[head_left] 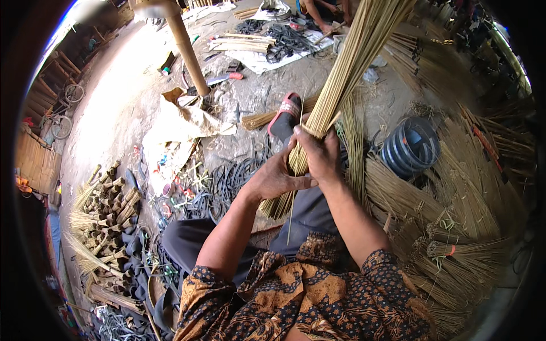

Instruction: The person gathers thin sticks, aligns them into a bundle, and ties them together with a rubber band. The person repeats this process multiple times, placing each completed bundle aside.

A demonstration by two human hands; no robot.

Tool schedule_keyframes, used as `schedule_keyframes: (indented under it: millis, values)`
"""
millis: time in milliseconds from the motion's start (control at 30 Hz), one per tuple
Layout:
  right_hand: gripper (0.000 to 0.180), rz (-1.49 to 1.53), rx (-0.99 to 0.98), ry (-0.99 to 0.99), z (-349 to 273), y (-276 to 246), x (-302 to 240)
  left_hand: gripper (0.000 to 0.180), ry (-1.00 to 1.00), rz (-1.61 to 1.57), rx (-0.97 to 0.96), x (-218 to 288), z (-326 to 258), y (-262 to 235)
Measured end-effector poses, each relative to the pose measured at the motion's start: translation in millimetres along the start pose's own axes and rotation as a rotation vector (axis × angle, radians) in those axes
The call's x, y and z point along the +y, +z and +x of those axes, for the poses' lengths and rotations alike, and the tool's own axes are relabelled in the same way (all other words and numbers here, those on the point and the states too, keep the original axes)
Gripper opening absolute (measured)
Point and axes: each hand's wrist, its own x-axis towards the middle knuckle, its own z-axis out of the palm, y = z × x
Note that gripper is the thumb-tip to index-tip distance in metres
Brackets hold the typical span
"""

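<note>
Grey littered floor (256, 91) spreads beneath stalks (347, 74) clamped in left grip (275, 177) and right grip (324, 158).

Straw-yellow stalks (344, 79) show hints of green beside a black shirt (307, 295) patterned with orange-brown patches and small star-like flowers, dark grey-blue trousers (193, 240), a dark sock (282, 128) and a pinkish-red sandal (291, 104) marked in white, while black strips (227, 179), a tan post (186, 51), a red-handled knife (220, 79), a grey-blue bucket (395, 153) and an orange band (453, 250) dot the grey floor (296, 78)
</note>
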Motion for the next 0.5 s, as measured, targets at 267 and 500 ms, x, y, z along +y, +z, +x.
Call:
schedule_keyframes:
  millis: [267,500]
  values:
    - [0.033,0.339,0.145,0.119,12,-14,-11,0.051,-0.271,0.348,-0.005,-17,-5,-7]
    - [0.029,0.388,0.544,-0.057,35,-164,-75,0.030,-0.163,1.151,0.372,-68,-65,-122]
